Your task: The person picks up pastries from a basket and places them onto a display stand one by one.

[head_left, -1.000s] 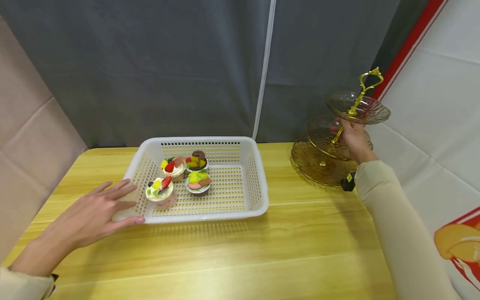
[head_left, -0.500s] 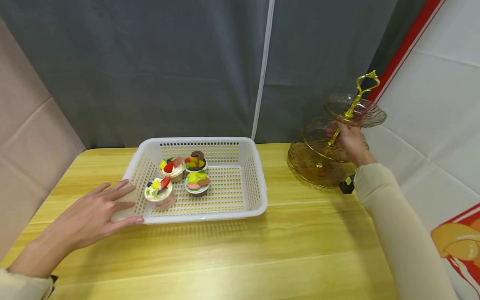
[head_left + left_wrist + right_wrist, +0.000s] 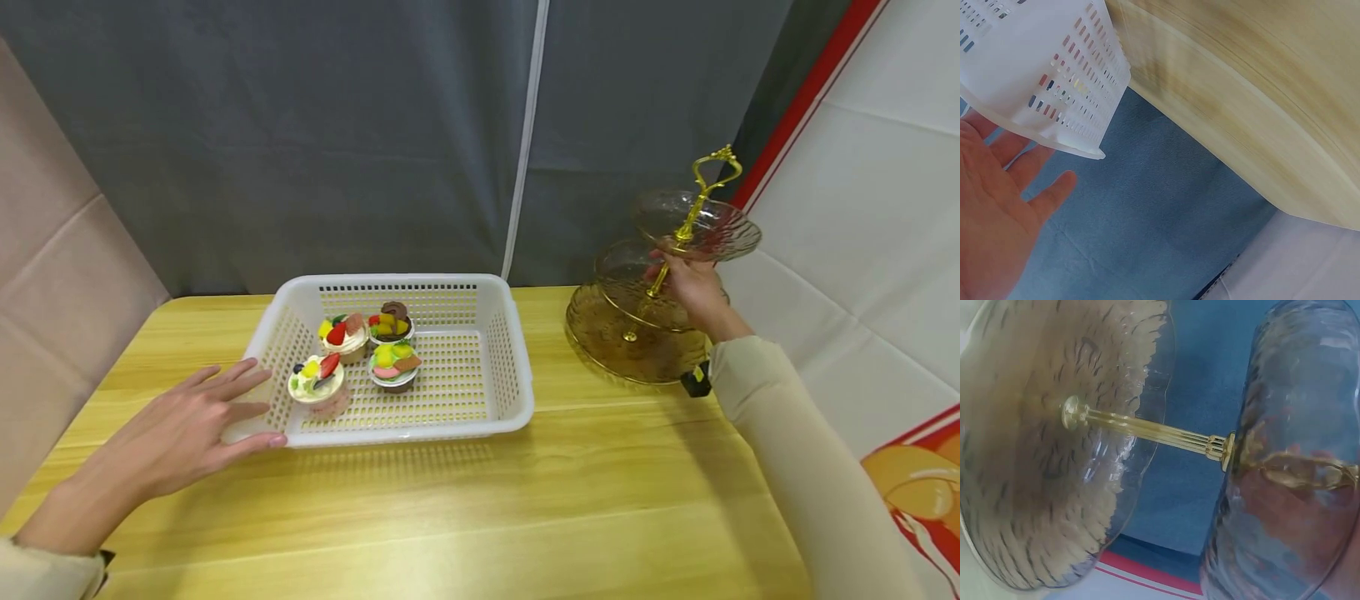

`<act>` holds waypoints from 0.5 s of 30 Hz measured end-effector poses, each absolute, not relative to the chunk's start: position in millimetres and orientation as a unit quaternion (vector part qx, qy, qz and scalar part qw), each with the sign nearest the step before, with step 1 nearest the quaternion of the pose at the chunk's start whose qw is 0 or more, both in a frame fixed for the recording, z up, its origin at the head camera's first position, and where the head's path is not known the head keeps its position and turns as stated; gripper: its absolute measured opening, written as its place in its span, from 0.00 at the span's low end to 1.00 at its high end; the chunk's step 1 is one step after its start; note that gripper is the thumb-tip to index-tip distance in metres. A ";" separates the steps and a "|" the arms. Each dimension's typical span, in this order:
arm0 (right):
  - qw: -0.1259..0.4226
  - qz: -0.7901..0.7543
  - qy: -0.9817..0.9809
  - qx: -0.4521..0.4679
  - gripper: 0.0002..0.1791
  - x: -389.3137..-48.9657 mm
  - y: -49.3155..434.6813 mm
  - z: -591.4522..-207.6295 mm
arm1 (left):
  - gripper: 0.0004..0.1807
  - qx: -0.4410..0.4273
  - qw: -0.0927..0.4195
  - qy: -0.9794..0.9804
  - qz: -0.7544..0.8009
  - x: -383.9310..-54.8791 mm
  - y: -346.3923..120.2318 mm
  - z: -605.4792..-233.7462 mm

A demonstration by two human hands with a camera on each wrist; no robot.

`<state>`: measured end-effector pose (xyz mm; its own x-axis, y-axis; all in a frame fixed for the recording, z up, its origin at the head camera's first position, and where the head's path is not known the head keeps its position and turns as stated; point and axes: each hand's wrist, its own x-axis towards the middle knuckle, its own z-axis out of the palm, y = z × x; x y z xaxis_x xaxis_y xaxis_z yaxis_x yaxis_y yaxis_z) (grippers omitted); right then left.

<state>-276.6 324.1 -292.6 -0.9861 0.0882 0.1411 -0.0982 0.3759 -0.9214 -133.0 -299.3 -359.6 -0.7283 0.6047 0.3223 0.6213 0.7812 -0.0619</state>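
At the right of the head view, my right hand [image 3: 697,287] grips the gold post of a three-tier cake stand [image 3: 588,333] between its top and middle plates. The stand's plates are amber glass with gold rims, and it tilts to the right. From the right wrist, the bottom plate [image 3: 1022,487] and lower post [image 3: 1160,434] show, with fingers blurred through the middle plate. My left hand [image 3: 191,425] lies with spread fingers at the left rim of a white plastic basket [image 3: 420,434]. In the left wrist view its fingertips pass behind the basket's [image 3: 1016,81] rim.
Several cupcakes topped with cream and fruit, one [image 3: 318,387] nearest the left hand, stand in the basket's left half. A wooden table [image 3: 465,508] bears everything. Behind it hangs a grey curtain [image 3: 300,150]; a white panel [image 3: 885,250] borders the right side.
My right hand has brought the cake stand a short way left and slightly nearer. The left hand stays at the basket's rim.
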 end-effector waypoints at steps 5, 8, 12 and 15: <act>0.100 0.482 -0.871 0.009 0.35 -272.1 320.9 -291.1 | 0.30 -0.330 0.165 -0.929 -0.024 -133.0 -298.8 -358.3; 0.100 0.440 -0.893 0.005 0.39 -269.1 319.6 -290.5 | 0.30 -0.331 0.164 -0.929 -0.024 -132.9 -298.6 -357.7; 0.083 0.439 -0.895 0.012 0.36 -264.6 316.3 -289.7 | 0.30 -0.331 0.164 -0.929 -0.024 -132.7 -298.5 -357.6; 0.075 0.447 -0.891 0.020 0.35 -262.4 314.4 -290.0 | 0.30 -0.331 0.165 -0.929 -0.023 -132.6 -298.6 -358.0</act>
